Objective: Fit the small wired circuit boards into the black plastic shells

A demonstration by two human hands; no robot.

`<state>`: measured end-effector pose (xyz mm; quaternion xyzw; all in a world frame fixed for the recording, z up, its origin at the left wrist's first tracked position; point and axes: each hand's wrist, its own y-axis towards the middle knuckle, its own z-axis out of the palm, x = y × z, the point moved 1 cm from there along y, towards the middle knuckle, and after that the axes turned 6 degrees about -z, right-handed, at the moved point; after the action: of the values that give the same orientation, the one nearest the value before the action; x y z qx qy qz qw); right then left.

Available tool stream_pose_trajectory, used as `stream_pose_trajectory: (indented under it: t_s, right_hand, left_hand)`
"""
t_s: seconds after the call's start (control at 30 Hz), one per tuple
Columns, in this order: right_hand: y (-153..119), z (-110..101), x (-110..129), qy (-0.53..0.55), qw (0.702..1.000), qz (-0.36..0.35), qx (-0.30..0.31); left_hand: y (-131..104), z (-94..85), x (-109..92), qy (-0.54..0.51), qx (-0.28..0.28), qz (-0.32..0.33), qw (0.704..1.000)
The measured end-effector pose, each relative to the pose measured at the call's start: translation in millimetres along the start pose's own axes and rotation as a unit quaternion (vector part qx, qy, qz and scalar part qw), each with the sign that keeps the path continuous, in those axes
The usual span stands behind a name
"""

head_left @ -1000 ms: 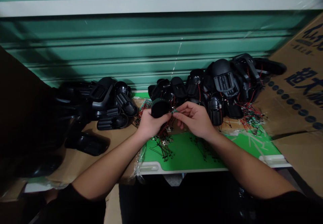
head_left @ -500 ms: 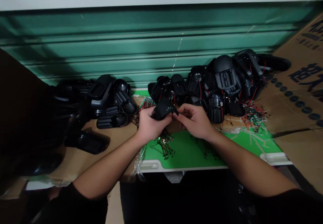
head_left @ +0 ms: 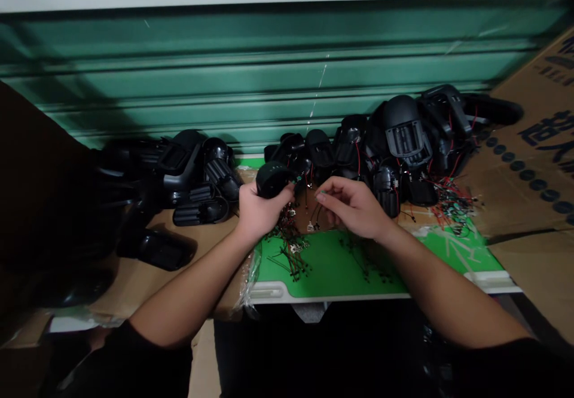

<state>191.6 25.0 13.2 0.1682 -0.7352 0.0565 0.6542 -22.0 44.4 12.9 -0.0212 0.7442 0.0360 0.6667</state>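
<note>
In the middle of the head view, my left hand [head_left: 262, 211] is wrapped round a black curved plastic housing [head_left: 271, 179]. A small green piece [head_left: 298, 179] shows at the housing's right edge, near my left fingertips. To the right, apart from the housing, my right hand [head_left: 352, 207] pinches a small green-tipped part [head_left: 321, 195] with thin dark wires hanging below it. Under and between the hands lies a bundle of red and black wires [head_left: 292, 248] with tiny connectors, on the green board [head_left: 323, 278].
Black housings [head_left: 201, 211] are heaped at the left, and more with battery slots [head_left: 405, 138] at the back right. Loose red wires [head_left: 452, 204] lie beside them. A cardboard box [head_left: 529, 147] stands at the right, before a green ribbed wall [head_left: 201, 81].
My hands have moved apart. The housing has shifted left and turned in my left hand, while my right hand has come away from it with the small wired part.
</note>
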Motion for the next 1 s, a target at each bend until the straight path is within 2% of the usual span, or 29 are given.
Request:
stream_pose_trajectory:
  t_s: [0.13,0.2,0.4,0.67,1.0]
  right_hand:
    - [1.0,-9.3,4.7,-0.011,0.997,0.033,0.072]
    - [0.8,-9.2,5.3,0.001,0.996,0.035,0.082]
    - [2.3,-7.2,2.1,0.034,0.996,0.049,0.068]
    - [3.9,-14.0,3.0,0.178,0.980,0.043,0.075]
    - [0.4,-22.9,11.2,0.202,0.978,0.046,0.026]
  left_hand:
    - [5.3,2.0,5.3,-0.113,-0.014,-0.076,0.991]
    - [5.6,3.3,6.4,-0.143,-0.014,-0.093,0.985]
    - [4.3,4.8,4.4,-0.201,0.028,-0.115,0.972]
    - [6.2,1.4,3.0,-0.231,0.054,-0.143,0.961]
    - [9.0,0.1,2.2,-0.226,0.079,-0.160,0.957]
